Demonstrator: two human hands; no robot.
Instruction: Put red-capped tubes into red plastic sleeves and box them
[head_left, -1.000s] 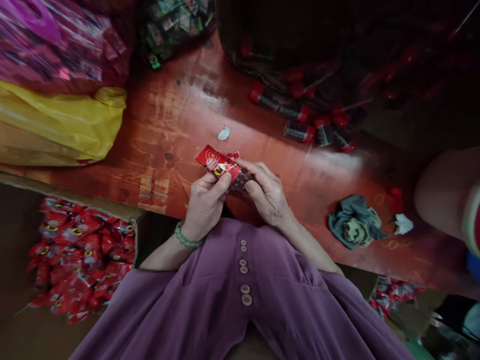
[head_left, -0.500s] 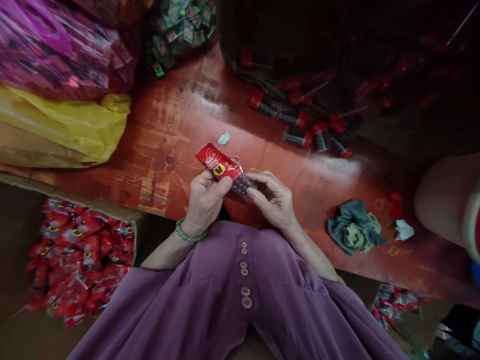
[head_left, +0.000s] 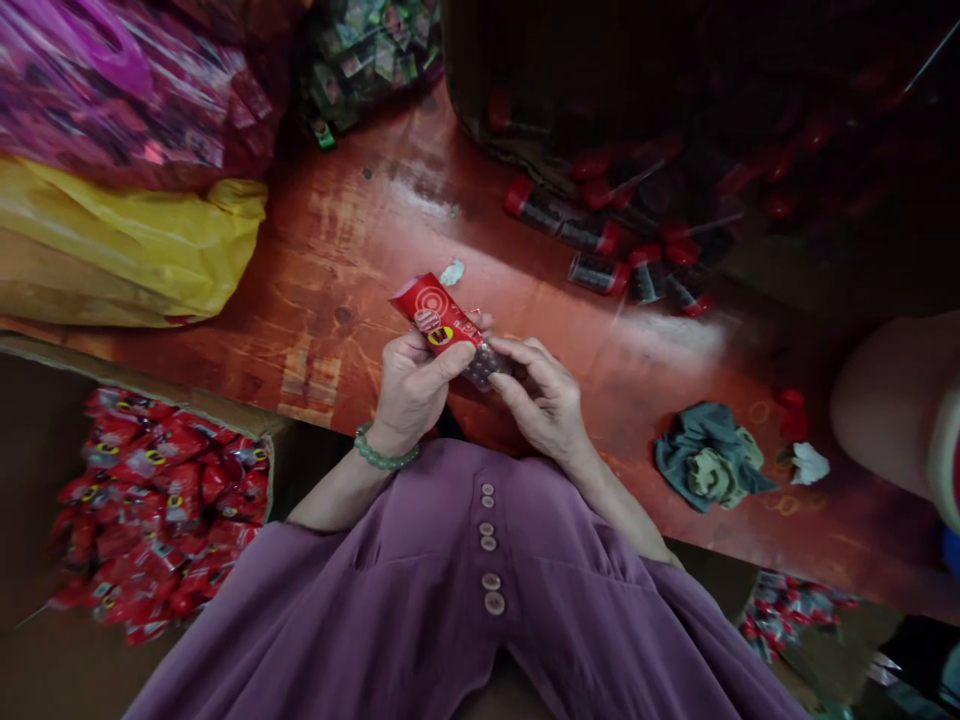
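Between my hands, above the front edge of the table, is a small red packet (head_left: 437, 312) with a yellow oval mark. Its lower right end is clear and shows dark round beads (head_left: 480, 370). My left hand (head_left: 420, 385) grips the packet's middle, thumb on top and fingers underneath. With thumb and fingers pinched, my right hand (head_left: 544, 395) holds the clear end. A green bead bracelet (head_left: 384, 455) circles my left wrist. Just beyond the packet a white scrap (head_left: 452, 272) lies on the table.
A box of red packets (head_left: 165, 500) stands low at left. Dark tubes with red caps (head_left: 598, 272) lie on the red table (head_left: 360, 290). A yellow bag (head_left: 150, 250) and a pink bag (head_left: 172, 110) sit at far left. At right are a crumpled cloth (head_left: 705, 455) and a pale bucket (head_left: 892, 410).
The red part of the packet has shifted slightly toward the clear end, covering more of the beads. My left thumb has slid a little to the right and upward.
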